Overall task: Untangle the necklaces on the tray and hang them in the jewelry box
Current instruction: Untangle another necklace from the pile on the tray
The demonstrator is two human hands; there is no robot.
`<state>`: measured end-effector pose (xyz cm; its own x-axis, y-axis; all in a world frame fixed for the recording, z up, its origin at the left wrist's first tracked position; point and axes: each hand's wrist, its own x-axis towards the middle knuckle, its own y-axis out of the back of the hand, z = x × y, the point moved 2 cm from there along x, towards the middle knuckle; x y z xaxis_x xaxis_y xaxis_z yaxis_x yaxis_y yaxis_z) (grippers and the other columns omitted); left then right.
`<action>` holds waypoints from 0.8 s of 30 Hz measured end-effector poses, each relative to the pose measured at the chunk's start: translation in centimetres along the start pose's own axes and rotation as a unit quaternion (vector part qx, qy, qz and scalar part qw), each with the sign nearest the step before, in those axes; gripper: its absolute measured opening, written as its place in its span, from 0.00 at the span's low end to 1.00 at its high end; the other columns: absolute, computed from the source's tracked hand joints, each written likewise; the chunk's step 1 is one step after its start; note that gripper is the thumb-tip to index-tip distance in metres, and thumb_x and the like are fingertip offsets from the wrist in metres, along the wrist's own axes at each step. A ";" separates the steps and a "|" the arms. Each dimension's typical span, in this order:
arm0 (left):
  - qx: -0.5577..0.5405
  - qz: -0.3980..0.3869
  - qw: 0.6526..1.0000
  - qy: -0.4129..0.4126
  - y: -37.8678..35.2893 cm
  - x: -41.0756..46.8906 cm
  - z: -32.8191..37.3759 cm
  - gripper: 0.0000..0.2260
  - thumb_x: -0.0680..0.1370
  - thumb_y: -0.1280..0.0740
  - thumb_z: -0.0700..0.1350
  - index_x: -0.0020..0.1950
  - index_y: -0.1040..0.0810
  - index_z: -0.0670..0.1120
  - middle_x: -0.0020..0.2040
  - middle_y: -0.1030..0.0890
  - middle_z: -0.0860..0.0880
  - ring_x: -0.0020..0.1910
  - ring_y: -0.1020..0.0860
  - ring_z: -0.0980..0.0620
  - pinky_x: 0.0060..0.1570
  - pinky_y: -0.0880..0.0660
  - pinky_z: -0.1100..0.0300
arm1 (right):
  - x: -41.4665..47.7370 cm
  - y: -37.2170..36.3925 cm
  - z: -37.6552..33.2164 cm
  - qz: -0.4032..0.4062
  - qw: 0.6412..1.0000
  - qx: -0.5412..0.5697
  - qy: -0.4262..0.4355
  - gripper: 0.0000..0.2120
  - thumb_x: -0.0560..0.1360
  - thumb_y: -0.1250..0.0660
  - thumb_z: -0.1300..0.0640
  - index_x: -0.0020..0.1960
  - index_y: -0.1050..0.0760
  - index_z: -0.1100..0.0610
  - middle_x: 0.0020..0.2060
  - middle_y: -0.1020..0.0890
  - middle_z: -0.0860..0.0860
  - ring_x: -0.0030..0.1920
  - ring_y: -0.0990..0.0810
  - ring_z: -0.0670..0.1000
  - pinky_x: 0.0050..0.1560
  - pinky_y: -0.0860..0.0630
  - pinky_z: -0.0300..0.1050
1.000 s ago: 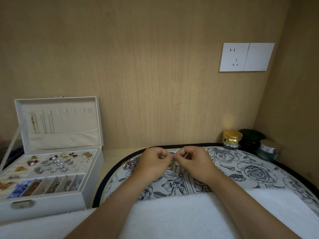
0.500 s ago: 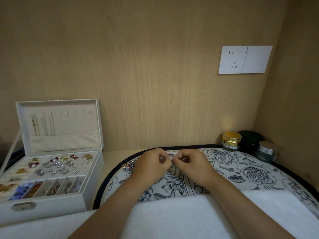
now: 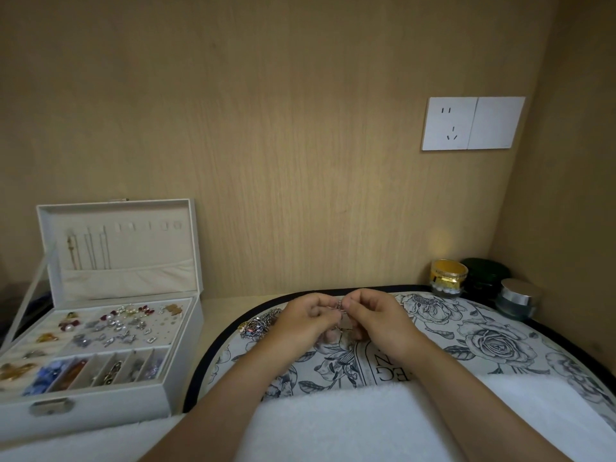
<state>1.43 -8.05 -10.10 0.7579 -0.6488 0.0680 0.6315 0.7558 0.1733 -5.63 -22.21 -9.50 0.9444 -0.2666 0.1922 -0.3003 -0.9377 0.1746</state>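
Both hands meet over the far middle of the floral tray. My left hand and my right hand each pinch a thin silver necklace chain between thumb and fingertips, knuckles almost touching. A tangled pile of silver chains lies on the tray just left of my left hand. The white jewelry box stands open at the left. Three thin necklaces hang from hooks inside its raised lid.
A white towel covers the near part of the tray under my forearms. A gold jar, a dark green jar and a silver-lidded jar stand at the back right. The box's trays hold several earrings and trinkets.
My hands have drawn slightly closer together around the chain. The view has tilted up a little, so everything sits lower in the frame.
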 end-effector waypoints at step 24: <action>0.014 0.037 0.999 -0.004 0.5 -0.1 -0.1 0.07 0.81 0.34 0.45 0.47 0.18 0.46 0.40 0.16 0.51 0.29 0.24 0.51 0.27 0.29 0.60 | 0.4 0.8 0.4 0.067 0.993 -0.072 0.062 0.04 0.74 0.26 0.59 0.41 0.16 0.53 0.36 0.15 0.49 0.37 0.20 0.44 0.42 0.23 0.40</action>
<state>1.66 -7.62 -10.11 0.8008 -0.5922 0.0899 0.5690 0.7990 0.1947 -5.48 -23.14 -9.67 0.8737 -0.3491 0.3389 -0.4467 -0.8515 0.2744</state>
